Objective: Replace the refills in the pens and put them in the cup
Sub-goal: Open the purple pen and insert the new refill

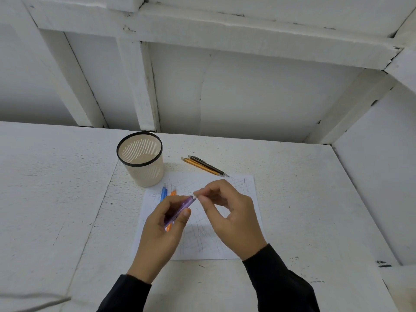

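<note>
**Operator:** Where does everything sit?

**Inspector:** The white table runs across your whole view. A scribbled sheet of paper lies on it in front of you. The slotted beige cup stands upright just off the sheet's far-left corner.

**Operator:** And my hands?

**Inspector:** Both are raised over the sheet, close together. Your left hand is curled round the purple pen, thumb on the near side and fingers on the far side. The barrel slants up toward the far right. Your right hand pinches the pale far end of that pen between thumb and forefinger. I cannot tell which part that end is.

**Operator:** The other pens?

**Inspector:** A blue pen and an orange pen lie side by side on the sheet, partly hidden behind your left hand, near the cup. A black pen and an amber pen lie together on the table to the right of the cup, tips at the sheet's far edge, well apart from both hands.
</note>
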Motion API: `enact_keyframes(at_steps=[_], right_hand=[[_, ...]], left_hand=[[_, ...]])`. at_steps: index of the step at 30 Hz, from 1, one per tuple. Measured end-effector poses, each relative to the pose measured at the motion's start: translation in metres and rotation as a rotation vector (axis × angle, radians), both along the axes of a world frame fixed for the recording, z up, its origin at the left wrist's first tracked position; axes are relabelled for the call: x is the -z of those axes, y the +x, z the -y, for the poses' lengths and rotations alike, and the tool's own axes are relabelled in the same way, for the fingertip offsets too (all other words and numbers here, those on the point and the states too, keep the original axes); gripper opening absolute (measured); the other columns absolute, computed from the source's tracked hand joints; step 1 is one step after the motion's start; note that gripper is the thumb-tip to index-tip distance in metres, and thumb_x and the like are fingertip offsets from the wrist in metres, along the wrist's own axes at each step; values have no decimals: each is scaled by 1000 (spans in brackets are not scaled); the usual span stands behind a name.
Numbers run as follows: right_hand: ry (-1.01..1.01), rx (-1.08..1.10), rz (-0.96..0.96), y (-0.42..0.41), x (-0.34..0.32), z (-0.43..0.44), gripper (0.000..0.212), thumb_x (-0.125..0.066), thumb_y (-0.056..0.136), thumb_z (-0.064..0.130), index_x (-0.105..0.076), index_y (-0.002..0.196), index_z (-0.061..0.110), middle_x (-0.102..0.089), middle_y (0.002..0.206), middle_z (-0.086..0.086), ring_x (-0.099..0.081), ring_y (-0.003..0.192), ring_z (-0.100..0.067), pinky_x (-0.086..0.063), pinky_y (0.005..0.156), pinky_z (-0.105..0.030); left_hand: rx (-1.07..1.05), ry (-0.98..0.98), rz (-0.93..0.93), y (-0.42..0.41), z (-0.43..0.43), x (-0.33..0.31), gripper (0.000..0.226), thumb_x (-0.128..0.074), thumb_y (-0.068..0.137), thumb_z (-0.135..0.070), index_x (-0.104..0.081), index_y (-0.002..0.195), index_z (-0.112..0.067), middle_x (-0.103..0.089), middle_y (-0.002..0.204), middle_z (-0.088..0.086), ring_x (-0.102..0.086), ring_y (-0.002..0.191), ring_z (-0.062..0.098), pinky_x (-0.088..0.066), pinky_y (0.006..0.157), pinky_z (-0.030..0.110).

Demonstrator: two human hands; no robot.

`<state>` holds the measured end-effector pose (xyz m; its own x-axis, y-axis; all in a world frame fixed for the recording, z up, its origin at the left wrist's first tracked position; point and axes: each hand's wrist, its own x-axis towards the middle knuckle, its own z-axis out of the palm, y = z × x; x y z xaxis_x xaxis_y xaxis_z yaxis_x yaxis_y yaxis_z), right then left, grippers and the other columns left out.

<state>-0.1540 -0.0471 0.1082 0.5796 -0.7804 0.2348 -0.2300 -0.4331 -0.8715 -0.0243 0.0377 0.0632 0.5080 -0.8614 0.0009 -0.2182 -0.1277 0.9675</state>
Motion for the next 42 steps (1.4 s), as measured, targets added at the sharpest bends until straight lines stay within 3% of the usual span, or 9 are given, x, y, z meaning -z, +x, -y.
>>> enact_keyframes(at_steps=[2, 4, 6, 10, 14, 18, 29, 35, 42], right_hand=[[208, 29, 97, -3, 2, 0, 14, -56, 93, 9, -63, 105, 14, -69, 106, 9, -63, 104, -7, -52, 89, -22], [354, 99, 54, -4, 12, 0, 18, -55, 94, 15, -64, 108, 21, -67, 110, 13, -61, 107, -6, -51, 94, -27], [476, 135, -40, -3, 20, -4, 17, -54, 95, 23, -67, 104, 26, -69, 105, 12, -63, 101, -7, -53, 91, -31], [788, 129, 59, 0, 21, -17, 27, -49, 97, 21, -74, 92, 12, -72, 90, -4, -63, 78, -15, -55, 74, -29], [970, 103, 250, 3, 13, -23, 35, -45, 99, 21, -72, 90, 1, -71, 85, -14, -61, 73, -19, -51, 69, -31], [1011, 97, 352, 4, 9, -23, 36, -44, 99, 19, -70, 92, -5, -70, 86, -19, -61, 73, -21, -51, 68, -32], [1000, 59, 378, 3, 6, -23, 36, -42, 99, 17, -70, 93, -5, -70, 86, -19, -62, 73, -21, -52, 67, -31], [1014, 34, 398, 2, 5, -21, 36, -42, 99, 17, -68, 95, -7, -70, 87, -19, -62, 72, -21, -52, 66, -30], [1085, -129, 333, 2, 4, -20, 23, -55, 90, 30, -61, 92, 8, -66, 88, -13, -63, 80, -24, -52, 69, -31]], left_hand=[[-53, -51, -232, 0, 2, -10, 14, -57, 91, -35, -67, 99, -29, -67, 87, -9, -63, 84, 7, -46, 77, 23], [-114, -175, -736, 3, 3, -25, 25, -53, 90, -38, -67, 89, -18, -51, 67, 1, -50, 63, 11, -38, 71, 27], [-124, -330, -1218, 8, 3, -39, 41, -51, 85, -54, -62, 80, -15, -35, 65, -2, -34, 60, 13, -31, 70, 28], [-161, -512, -1539, 16, 9, -42, 46, -50, 84, -61, -39, 66, -20, -23, 68, -7, -25, 60, 12, -33, 65, 25], [-156, -555, -1606, 18, 13, -36, 42, -45, 88, -53, -31, 66, -20, -22, 66, -6, -24, 59, 12, -32, 63, 24], [-147, -605, -1662, 16, 13, -30, 40, -40, 89, -50, -29, 65, -19, -22, 65, -4, -23, 59, 14, -35, 61, 26], [-89, -638, -1675, 16, 11, -25, 44, -42, 89, -53, -28, 65, -19, -23, 63, -4, -24, 59, 14, -30, 66, 25], [-70, -652, -1675, 16, 10, -23, 35, -43, 86, -41, -28, 63, -18, -25, 61, -1, -25, 58, 15, -28, 66, 26], [7, -547, -1639, 14, 11, -27, 42, -43, 89, -55, -34, 66, -21, -29, 64, -6, -30, 59, 10, -38, 67, 25]])
